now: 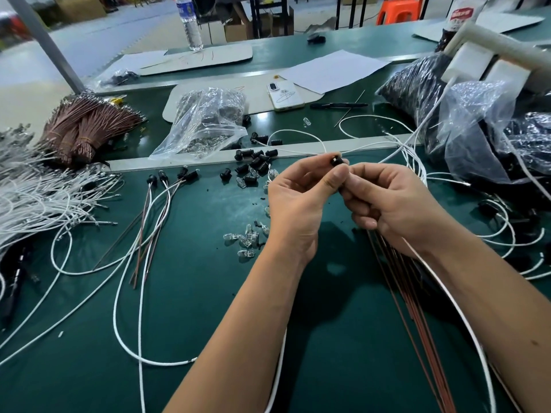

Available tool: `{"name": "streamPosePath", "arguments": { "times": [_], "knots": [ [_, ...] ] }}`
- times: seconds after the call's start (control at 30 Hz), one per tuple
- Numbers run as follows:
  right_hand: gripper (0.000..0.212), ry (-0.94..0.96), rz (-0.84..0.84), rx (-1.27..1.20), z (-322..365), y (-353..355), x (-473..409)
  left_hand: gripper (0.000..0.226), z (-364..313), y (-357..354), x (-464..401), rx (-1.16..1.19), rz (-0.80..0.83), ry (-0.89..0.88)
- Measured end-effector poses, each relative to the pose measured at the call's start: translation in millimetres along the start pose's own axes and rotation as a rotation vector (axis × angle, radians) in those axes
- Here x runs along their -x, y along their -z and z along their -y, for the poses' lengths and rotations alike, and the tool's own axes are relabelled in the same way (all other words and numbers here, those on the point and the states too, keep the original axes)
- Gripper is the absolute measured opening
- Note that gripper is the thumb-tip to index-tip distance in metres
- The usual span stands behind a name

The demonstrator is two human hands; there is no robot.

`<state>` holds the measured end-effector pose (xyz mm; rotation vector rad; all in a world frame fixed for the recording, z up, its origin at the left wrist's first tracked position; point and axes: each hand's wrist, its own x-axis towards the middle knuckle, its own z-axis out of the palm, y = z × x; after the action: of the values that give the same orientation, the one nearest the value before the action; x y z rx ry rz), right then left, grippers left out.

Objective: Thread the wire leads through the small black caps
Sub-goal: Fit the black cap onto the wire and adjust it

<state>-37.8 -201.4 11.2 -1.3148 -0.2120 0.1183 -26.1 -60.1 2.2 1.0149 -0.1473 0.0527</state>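
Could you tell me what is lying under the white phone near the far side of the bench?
The white phone rests on a pale board, beside a clear bag of small parts that also overlaps the board. Whatever lies directly beneath the phone is covered and cannot be seen.

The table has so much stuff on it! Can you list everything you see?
Small black plastic cap: one, black, pinched between both hands.
Loose black caps: many, black, table middle.
Finished capped wires: about four, white and brown, left of hands.
Clear glass bulbs: several, clear, near left wrist.
Brown wire bundles: several, brown, far left.
White wire pile: many, white, left edge.
Clear plastic bag: one, behind caps.
White phone: one, far middle.
Water bottle: one, clear, back.
Left hand: holds cap.
Right hand: grips wires.
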Motion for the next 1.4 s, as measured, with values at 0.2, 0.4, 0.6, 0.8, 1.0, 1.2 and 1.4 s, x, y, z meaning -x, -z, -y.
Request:
{"name": "streamPosePath", "arguments": {
  "times": [0.2,0.4,0.6,0.8,1.0,1.2,1.4],
  "knots": [
    [0.015,0.017,-0.027,0.006,-1.7,2.0,-0.5,0.017,-2.9,3.8,-2.2,-0.044,0.024,-0.016],
    [0.036,0.007,-0.039,0.036,-1.5,3.6,0.6,0.018,-7.3,3.3,-2.5,-0.055,0.055,-0.055],
    [0.041,0.357,-0.153,0.489,-3.1,5.1,0.6,0.02,-9.5,4.0,-4.4,-0.076,0.048,-0.102],
    [0.024,0.67,-0.269,0.965,0.9,1.6,2.1,0.018,-9.5,7.4,-6.9,-0.126,-0.014,-0.084],
    [0.01,0.641,-0.321,1.038,-1.7,-2.6,3.8,0.018,-10.3,10.4,-8.8,-0.137,-0.029,-0.058],
    [0.006,0.698,-0.35,1.089,-5.3,-5.2,3.1,0.018,-11.5,9.0,-8.1,-0.114,-0.022,-0.076],
    [0.009,0.68,-0.352,1.087,-7.5,-5.6,3.2,0.02,-11.2,9.2,-7.8,-0.137,-0.031,-0.1]
  ]
}}
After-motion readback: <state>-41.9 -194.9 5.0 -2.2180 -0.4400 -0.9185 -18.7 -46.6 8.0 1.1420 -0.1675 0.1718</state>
